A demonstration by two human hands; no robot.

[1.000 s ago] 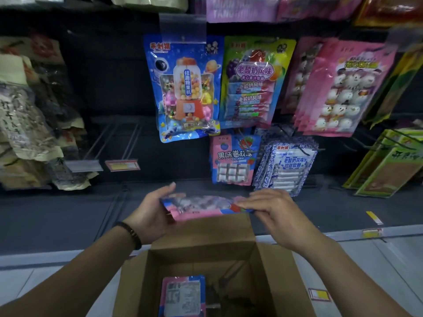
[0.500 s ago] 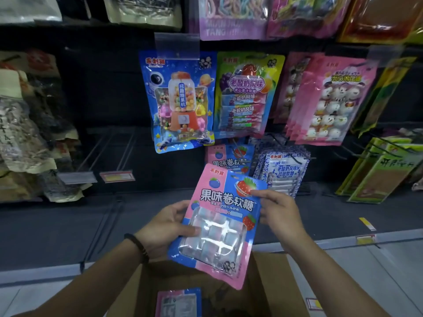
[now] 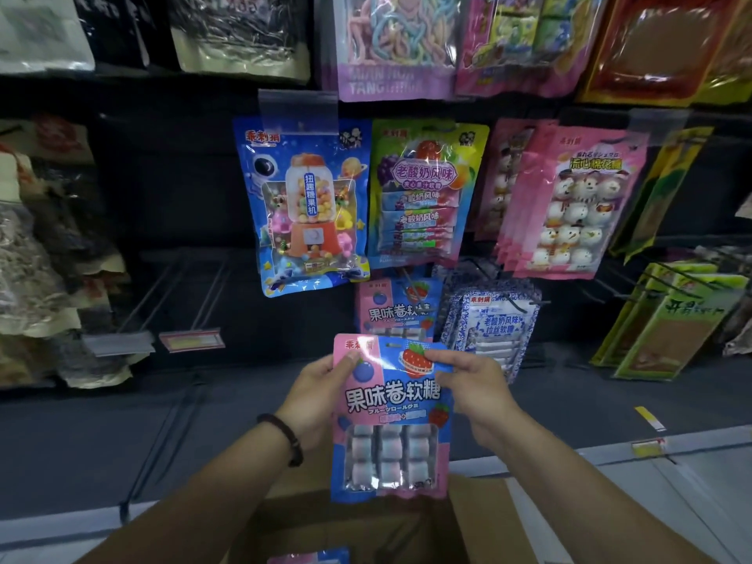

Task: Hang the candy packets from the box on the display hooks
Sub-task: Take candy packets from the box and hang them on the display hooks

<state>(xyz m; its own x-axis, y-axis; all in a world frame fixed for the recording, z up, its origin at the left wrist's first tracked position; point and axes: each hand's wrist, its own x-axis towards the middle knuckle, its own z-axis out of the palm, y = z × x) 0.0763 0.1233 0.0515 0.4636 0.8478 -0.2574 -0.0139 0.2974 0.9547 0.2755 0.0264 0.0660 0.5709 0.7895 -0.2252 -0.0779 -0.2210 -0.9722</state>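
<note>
Both hands are gripping one candy packet (image 3: 390,417): the left hand (image 3: 321,394) is pinching its top left corner with the thumb on the front, and the right hand (image 3: 472,394) is pinching the top right corner, with the thumb lying beside the printed strawberry. A dark bracelet (image 3: 285,437) is sitting on the left wrist. The packet is hanging upright in the air with its front toward the camera; it is pink and blue, and a clear window in the lower half is showing rolled candies. At 6 o'clock from it the cardboard box (image 3: 366,527) is standing open, and at about 7 o'clock inside the box the top of another packet (image 3: 309,557) is showing. At 12 o'clock, just above the held packet, the hung packets of the same kind (image 3: 396,307) are hanging on a display hook (image 3: 407,278). At 1 o'clock the blue-and-white packets (image 3: 492,323) are hanging, and at 11 o'clock, higher, the gumball-machine packet (image 3: 305,209). At 10 o'clock, well apart, the wire hooks (image 3: 179,291) are sticking out with a price tag (image 3: 191,341) at the front
</note>
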